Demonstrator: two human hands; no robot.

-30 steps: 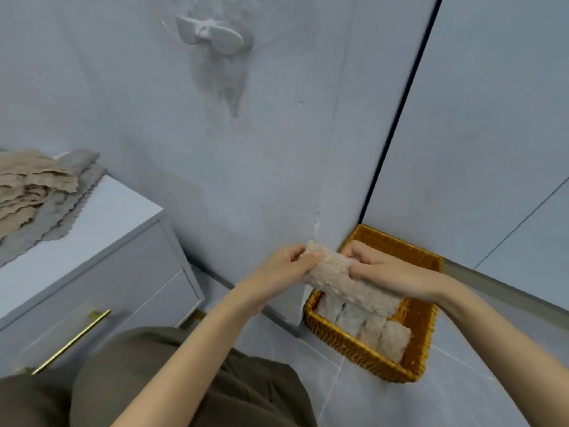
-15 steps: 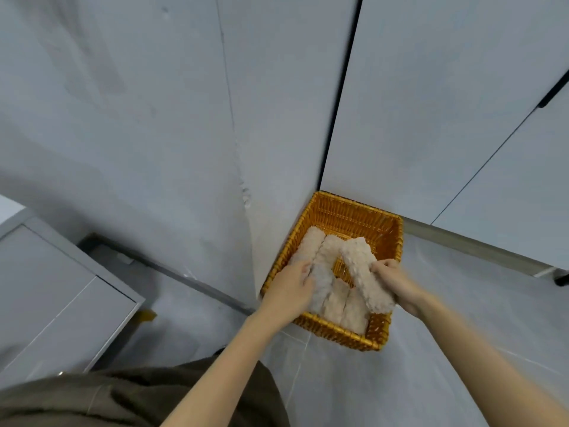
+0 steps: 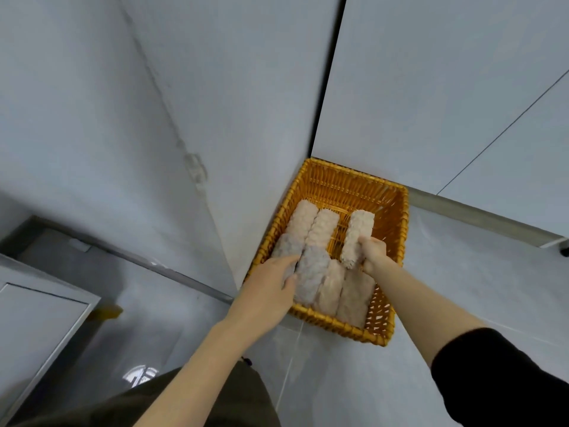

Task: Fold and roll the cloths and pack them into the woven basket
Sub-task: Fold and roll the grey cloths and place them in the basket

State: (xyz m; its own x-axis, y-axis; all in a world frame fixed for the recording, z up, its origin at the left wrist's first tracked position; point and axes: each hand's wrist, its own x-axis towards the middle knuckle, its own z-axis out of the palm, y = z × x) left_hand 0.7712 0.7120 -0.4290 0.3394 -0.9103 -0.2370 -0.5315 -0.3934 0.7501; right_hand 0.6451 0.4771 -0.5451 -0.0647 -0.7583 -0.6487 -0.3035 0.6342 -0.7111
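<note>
**A:** Which step are we on?

**B:** Packing, we judge. Our right hand point(image 3: 374, 252) curls its fingers round the near end of a cream, fluffy rolled cloth point(image 3: 358, 229). It holds the cloth over the open far-right part of the orange-yellow rectangular woven basket point(image 3: 397, 217). The basket sits on the pale floor point(image 3: 462, 272), in the corner of the grey walls point(image 3: 123, 118). Our left hand point(image 3: 271, 286) grips nothing; its fingers lie fairly straight on the packed rolls point(image 3: 311, 272), cream and grey, at the basket's near left.

**A:** What does the next move call for?

**B:** Probably laying the roll flat beside the two far rolls, lengthwise like them. The left hand would steady the neighbours, and the right would let go without the roll loosening.

**A:** What can't we make out?

**B:** The roll hides our right fingertips, and we cannot tell whether its far end touches the basket's bottom. Our left hand covers part of a grey roll. A pale cabinet point(image 3: 40, 318) is cut off at the left edge. No loose cloths are in view, so we cannot say how many remain.
</note>
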